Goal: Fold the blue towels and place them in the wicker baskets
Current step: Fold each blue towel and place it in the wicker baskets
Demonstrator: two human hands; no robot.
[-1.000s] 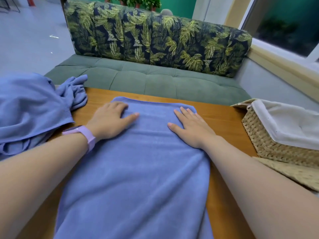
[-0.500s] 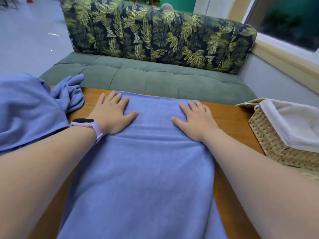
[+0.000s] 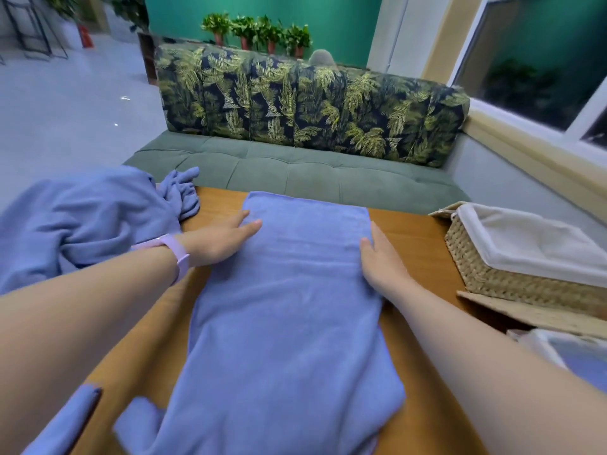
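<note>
both hands lie flat-fingered at the sides of the long blue terry towel (image 3: 289,290) on the wooden table (image 3: 417,234) — left hand (image 3: 220,241), right hand (image 3: 381,257) — square its edges before folding toward the lined wicker basket (image 3: 512,277).

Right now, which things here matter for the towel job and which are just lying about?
Job:
flat towel, with left hand and right hand at its sides
towel heap
basket, with white liner

Lying about:
sofa
potted plants
table, work surface only

Towel heap (image 3: 85,221) left, basket (image 3: 512,257) right
</note>
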